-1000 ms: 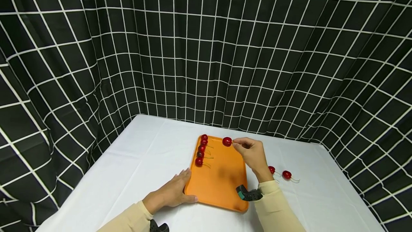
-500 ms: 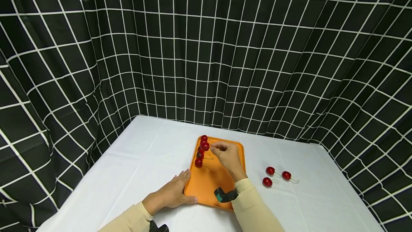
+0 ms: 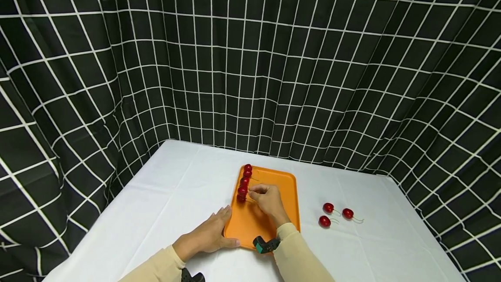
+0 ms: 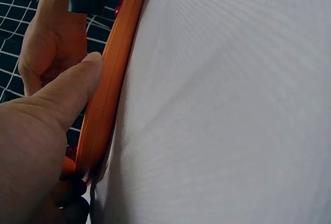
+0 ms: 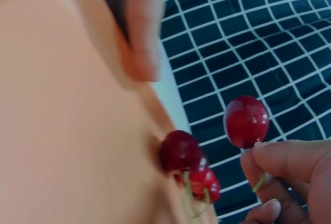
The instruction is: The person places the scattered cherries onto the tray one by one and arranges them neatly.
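Observation:
My right hand (image 3: 270, 201) pinches a red cherry (image 5: 246, 122) by its stem between thumb and forefinger. In the head view it holds this cherry over the lower part of a row of several cherries (image 3: 245, 181) along the left side of an orange tray (image 3: 246, 227). The right wrist view has the held cherry apart from the row. At the tray's near left corner, my left hand (image 3: 211, 232) grips the rim, thumb along the near edge and fingers by the left side. The held cherry and my right hand partly hide the row.
Three loose cherries, one of them nearest the tray (image 3: 324, 221), lie with stems on the white cloth (image 3: 375, 247) to the right. A black curtain with a white grid (image 3: 235, 64) hangs behind and along both sides of the table.
My right hand has carried the cherry left across the tray, then nearer along the row. All three loose cherries are now in full view. My left hand has stayed at the corner.

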The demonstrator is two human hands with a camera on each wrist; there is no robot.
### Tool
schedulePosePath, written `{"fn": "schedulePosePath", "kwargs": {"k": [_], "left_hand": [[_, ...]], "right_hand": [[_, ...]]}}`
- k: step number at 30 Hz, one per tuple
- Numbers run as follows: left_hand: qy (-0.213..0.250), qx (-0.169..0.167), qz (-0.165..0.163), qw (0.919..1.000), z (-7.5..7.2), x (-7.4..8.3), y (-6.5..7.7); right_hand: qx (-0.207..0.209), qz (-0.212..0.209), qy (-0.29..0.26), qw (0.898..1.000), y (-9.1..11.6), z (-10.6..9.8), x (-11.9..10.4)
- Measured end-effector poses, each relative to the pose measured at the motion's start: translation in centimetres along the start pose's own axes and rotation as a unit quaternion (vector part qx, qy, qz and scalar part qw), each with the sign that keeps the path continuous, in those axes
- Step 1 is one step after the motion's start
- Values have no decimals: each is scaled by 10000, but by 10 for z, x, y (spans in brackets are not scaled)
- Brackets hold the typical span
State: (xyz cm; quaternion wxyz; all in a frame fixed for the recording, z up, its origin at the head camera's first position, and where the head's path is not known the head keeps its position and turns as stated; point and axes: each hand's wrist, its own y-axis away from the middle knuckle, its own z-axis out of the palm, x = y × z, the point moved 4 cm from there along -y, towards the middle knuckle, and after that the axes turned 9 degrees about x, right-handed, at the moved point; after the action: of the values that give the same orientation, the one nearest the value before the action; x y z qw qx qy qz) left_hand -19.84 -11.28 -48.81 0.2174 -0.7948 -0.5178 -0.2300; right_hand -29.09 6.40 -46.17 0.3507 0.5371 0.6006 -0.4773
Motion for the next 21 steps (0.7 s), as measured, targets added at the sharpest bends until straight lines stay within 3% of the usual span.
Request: {"fn": "schedulePosePath", "kwargs": {"k": [7, 16, 21], "left_hand": [[37, -6, 14, 10000, 1, 1, 1], [4, -41, -38, 10000, 2, -1, 2], [-30, -59, -51, 10000, 1, -1, -1]], "right_hand": [[-197, 400, 108, 9989, 10, 5, 17], [-501, 271, 492, 9972, 13, 4, 23], [-587, -22, 705, 9958, 12, 5, 21]]}}
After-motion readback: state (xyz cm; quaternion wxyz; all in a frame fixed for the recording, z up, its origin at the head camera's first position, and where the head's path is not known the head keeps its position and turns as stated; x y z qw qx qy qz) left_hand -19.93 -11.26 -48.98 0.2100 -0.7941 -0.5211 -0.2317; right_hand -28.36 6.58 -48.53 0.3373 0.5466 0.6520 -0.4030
